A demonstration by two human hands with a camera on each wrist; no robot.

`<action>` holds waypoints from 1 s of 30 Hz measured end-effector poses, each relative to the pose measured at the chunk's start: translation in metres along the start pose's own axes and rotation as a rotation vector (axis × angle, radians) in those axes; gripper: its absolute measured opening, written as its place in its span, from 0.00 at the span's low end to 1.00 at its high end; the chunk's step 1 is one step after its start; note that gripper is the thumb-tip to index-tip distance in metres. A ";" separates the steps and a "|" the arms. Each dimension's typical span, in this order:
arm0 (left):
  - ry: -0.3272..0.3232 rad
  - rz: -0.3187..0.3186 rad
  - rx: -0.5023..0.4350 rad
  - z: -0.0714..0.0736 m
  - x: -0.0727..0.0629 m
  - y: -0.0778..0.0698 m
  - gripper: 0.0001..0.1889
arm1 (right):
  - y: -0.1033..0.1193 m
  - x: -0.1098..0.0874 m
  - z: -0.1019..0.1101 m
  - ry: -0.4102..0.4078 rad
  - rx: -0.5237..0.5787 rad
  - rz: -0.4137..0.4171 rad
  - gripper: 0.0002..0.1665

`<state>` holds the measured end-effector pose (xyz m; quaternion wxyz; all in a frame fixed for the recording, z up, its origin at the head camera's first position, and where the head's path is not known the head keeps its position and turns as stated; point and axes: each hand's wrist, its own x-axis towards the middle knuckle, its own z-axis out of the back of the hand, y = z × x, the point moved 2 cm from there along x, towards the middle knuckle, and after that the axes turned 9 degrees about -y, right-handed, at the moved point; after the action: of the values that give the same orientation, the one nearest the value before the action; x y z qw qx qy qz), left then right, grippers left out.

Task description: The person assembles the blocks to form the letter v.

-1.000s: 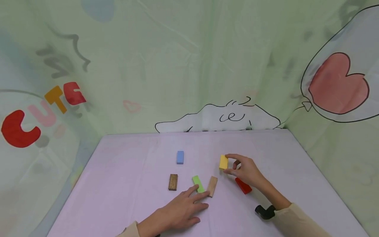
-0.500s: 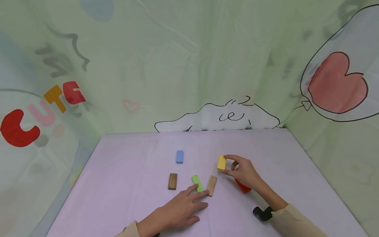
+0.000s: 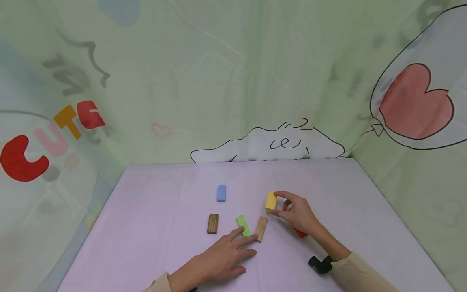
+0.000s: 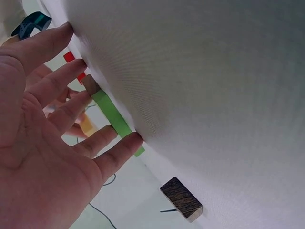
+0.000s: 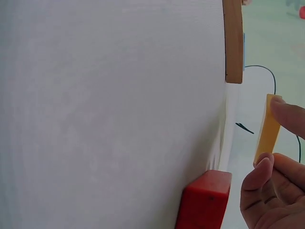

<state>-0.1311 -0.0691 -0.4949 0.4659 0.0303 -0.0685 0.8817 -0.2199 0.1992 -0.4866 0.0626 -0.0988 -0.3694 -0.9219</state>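
My right hand (image 3: 300,213) pinches a yellow block (image 3: 271,201) by its two ends, between thumb and finger. In the right wrist view that yellow block (image 5: 269,131) hangs clear of the tabletop. Fingers spread, my left hand (image 3: 226,257) lies low over the table, its fingertips at the near ends of a lime-green block (image 3: 242,223) and a light wooden block (image 3: 261,228). Those two lie close together, slanted towards each other at the near end. A red block (image 3: 300,233) is partly hidden under the right hand and wrist.
A dark brown wooden block (image 3: 213,224) lies left of the green one. Farther back is a blue block (image 3: 221,193). A black bent object (image 3: 321,265) sits at the right sleeve. Printed cloth walls (image 3: 204,81) stand behind and beside the pale table (image 3: 146,219).
The right hand has moved slightly left with the yellow block, now covering more of the red block. The left hand and the other blocks stay where they were.
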 end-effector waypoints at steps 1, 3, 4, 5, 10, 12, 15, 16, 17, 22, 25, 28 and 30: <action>0.001 0.000 0.001 0.000 0.000 0.000 0.26 | 0.000 0.000 -0.001 0.000 0.001 0.000 0.38; 0.003 0.001 -0.001 -0.001 0.000 0.001 0.26 | 0.000 0.000 -0.002 -0.002 0.008 -0.001 0.38; 0.005 0.002 -0.003 -0.001 0.000 0.001 0.26 | 0.000 -0.001 -0.002 -0.003 0.009 -0.001 0.38; 0.005 0.002 -0.005 -0.002 0.000 0.001 0.26 | 0.000 -0.001 -0.003 -0.004 0.010 0.000 0.38; 0.005 0.002 -0.011 -0.003 -0.001 0.001 0.26 | 0.000 -0.002 -0.006 -0.008 0.013 0.003 0.38; 0.006 0.001 -0.010 -0.003 -0.001 0.002 0.26 | 0.001 -0.003 -0.007 -0.009 0.015 -0.002 0.37; 0.010 0.002 -0.007 -0.002 -0.001 0.002 0.27 | 0.003 -0.004 -0.008 -0.008 0.017 -0.016 0.37; 0.013 0.004 -0.007 -0.002 -0.001 0.002 0.27 | 0.004 -0.005 -0.008 -0.009 0.016 -0.022 0.37; 0.016 0.006 -0.008 -0.002 0.000 0.002 0.27 | 0.005 -0.005 -0.008 -0.009 0.014 -0.029 0.37; 0.015 0.012 -0.016 -0.002 0.000 0.002 0.27 | 0.007 -0.007 -0.010 -0.010 -0.001 -0.066 0.38; 0.004 0.002 -0.011 -0.002 -0.001 0.002 0.26 | 0.007 -0.007 -0.011 -0.003 -0.003 -0.086 0.38; -0.003 -0.005 -0.005 -0.001 -0.001 0.002 0.26 | 0.006 -0.008 -0.012 0.004 -0.004 -0.086 0.38; -0.003 -0.005 -0.001 -0.001 -0.001 0.002 0.26 | 0.006 -0.008 -0.012 0.006 -0.005 -0.077 0.38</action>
<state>-0.1317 -0.0709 -0.4963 0.4679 0.0317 -0.0695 0.8805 -0.2129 0.1871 -0.4928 0.0279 -0.0820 -0.3703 -0.9249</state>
